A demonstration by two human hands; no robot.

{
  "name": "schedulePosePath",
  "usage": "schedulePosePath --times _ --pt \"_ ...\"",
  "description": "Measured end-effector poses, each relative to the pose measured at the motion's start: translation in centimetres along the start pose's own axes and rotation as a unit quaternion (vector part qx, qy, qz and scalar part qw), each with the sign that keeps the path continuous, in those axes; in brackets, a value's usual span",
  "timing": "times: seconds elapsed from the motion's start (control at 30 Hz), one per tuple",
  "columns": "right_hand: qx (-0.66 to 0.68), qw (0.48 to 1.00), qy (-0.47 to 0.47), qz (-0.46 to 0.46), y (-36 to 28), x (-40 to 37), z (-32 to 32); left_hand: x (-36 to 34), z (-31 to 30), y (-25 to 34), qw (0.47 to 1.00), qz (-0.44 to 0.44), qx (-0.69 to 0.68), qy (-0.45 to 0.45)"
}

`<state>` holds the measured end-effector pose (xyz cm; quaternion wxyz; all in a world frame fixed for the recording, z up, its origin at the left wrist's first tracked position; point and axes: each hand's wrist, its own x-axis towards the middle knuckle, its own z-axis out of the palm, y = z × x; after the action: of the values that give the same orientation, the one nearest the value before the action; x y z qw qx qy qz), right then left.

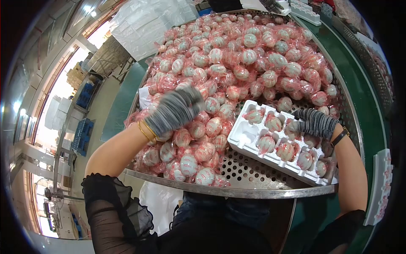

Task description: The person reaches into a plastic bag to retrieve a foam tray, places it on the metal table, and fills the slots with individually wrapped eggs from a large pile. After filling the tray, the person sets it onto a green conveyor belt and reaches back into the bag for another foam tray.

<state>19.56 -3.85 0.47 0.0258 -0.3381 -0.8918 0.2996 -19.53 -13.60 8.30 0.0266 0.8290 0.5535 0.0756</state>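
Head view: by the worktop's (237, 193) near rim, the foam tray (246, 135) sits part-filled with wrapped eggs (285, 151); loose wrappers (266, 144), if snagged, could pull neighbours out. The right hand (315, 122) bends over its far side, grip unclear; the left hand (179, 106) (blurred, so I cannot tell whether it holds anything) is above the heap (249, 56), where a hasty grab could crack eggs. Red wrapper print is unreadable.

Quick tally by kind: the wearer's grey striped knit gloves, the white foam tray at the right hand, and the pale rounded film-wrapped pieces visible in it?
Grey striped knit gloves: 2
White foam tray: 1
Pale rounded film-wrapped pieces visible in that tray, some partly hidden: 9
Total: 12
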Motion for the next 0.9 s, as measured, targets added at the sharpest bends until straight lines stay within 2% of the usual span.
schedulePosePath --times 0.03,0.13,0.23,0.27,0.33,0.37,0.4,0.5,0.53,0.63,0.7,0.77,0.8,0.9 --pt "-0.014 1.0 -0.01 0.007 -0.1 0.0 0.0 0.4 -0.5 -0.3 0.997 -0.046 -0.039 0.042" --pt "-0.039 0.999 -0.023 0.015 -0.4 0.2 -0.4 1.9 0.6 -1.3 0.97 -0.032 0.24 -0.015" --pt "-0.012 1.0 -0.02 0.014 -0.6 0.0 -0.3 2.3 2.2 -1.6 0.966 -0.02 0.257 0.009" --pt "-0.002 0.999 -0.028 0.016 -0.6 0.1 -0.3 2.2 1.7 -2.1 0.975 0.003 0.224 0.015" --pt "0.02 0.997 -0.053 0.05 -0.4 0.3 -0.6 1.9 0.9 -2.7 0.995 0.05 -0.038 0.078" --pt "0.021 0.998 -0.042 0.042 -0.2 0.3 -0.4 2.0 0.6 -2.2 0.977 0.073 -0.17 0.102" --pt "0.02 0.999 -0.033 0.034 -0.1 0.3 -0.3 2.0 0.6 -1.4 0.912 0.016 -0.402 0.075" --pt "0.034 0.998 -0.034 0.04 -0.8 0.2 -0.4 1.0 -0.6 1.8 0.812 -0.033 -0.582 0.012" --pt "0.032 0.998 -0.04 0.043 -0.8 0.2 -0.4 0.7 -1.2 2.4 0.82 -0.059 -0.567 -0.055" --pt "0.028 0.997 -0.046 0.052 -0.3 0.3 -0.3 0.4 -0.8 3.9 0.781 -0.144 -0.598 -0.109" --pt "0.004 0.997 -0.047 0.059 -0.3 0.4 -0.3 0.9 0.9 5.4 0.832 -0.079 -0.544 -0.077" --pt "-0.019 0.997 -0.044 0.053 -0.4 0.4 -0.3 1.3 1.4 6.5 0.899 0.012 -0.433 -0.064" --pt "-0.033 0.997 -0.045 0.053 -0.4 0.5 -0.3 1.4 1.8 6.5 0.962 0.099 -0.254 -0.024" --pt "-0.019 0.997 -0.061 0.053 0.0 0.6 -0.3 2.6 1.3 7.9 0.984 0.111 -0.11 -0.09"
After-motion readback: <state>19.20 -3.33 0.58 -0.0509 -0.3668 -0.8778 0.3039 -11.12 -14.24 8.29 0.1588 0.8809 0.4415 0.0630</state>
